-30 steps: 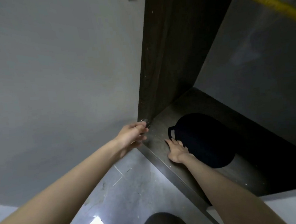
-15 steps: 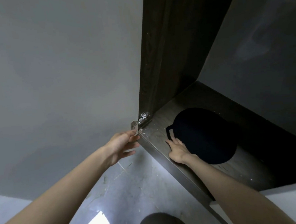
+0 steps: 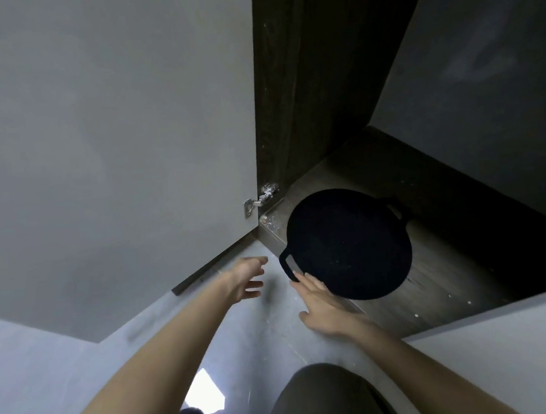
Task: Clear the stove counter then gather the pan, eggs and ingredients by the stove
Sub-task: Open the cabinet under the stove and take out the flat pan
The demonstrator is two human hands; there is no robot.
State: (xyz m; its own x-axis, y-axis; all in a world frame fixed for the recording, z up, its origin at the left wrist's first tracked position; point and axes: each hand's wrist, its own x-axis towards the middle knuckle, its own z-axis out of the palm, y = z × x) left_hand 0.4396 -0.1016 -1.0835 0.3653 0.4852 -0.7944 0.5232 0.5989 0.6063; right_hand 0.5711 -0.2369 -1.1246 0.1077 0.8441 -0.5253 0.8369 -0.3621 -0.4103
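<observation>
A round black pan (image 3: 348, 243) with two loop handles lies on the floor of a low open cabinet (image 3: 447, 275), its near rim hanging over the cabinet's front edge. My right hand (image 3: 324, 310) is at that near rim beside the front handle. Its index finger lies straight along the rim, the other fingers slip beneath the pan, and the thumb is spread away. My left hand (image 3: 246, 278) hovers just left of the pan's handle, below the door's lower corner, fingers relaxed and holding nothing. No eggs or other ingredients are in view.
The grey cabinet door (image 3: 114, 121) stands swung open on the left, held by a metal hinge (image 3: 261, 199). Dark wood walls close in the cabinet behind the pan. Grey floor (image 3: 242, 338) lies below, and my knee (image 3: 320, 397) is at the bottom.
The pan has slid forward to the cabinet's front edge with my right hand at its rim. My left hand has dropped away from the hinge corner and come toward me.
</observation>
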